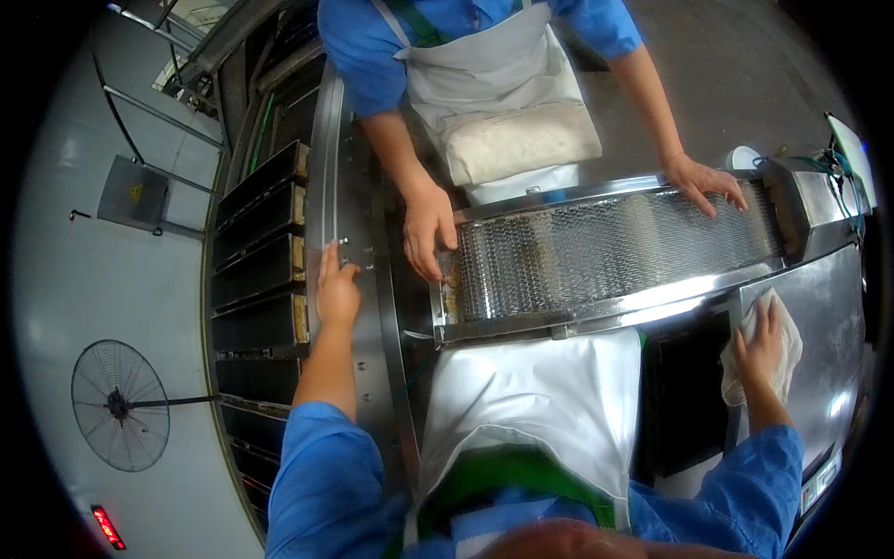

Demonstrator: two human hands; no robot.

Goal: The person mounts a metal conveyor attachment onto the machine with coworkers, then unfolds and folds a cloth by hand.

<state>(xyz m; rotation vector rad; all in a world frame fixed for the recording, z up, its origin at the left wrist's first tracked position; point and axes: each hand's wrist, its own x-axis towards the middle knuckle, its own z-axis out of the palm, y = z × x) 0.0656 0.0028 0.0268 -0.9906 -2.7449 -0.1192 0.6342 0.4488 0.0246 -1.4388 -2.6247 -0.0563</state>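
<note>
My left hand [337, 291] rests on the steel side rail [371, 326] of the machine, fingers stretched out and holding nothing. A white cloth [787, 352] is in my right hand [762, 347], pressed against a flat sheet-metal panel [824, 321] on the right. Between me and the person opposite lies a short conveyor with a wire-mesh belt [596, 244] in a shiny metal frame. That person's one hand [428, 228] hangs at the belt's left end, and the other hand [703, 184] touches the mesh near its right end.
Several dark rectangular pans [256, 265] line the machine at left, some showing a pale filling at their ends. A wire-guarded fan [117, 403] and a grey box [133, 194] are on the left wall. Cables [833, 168] hang at the conveyor's right end.
</note>
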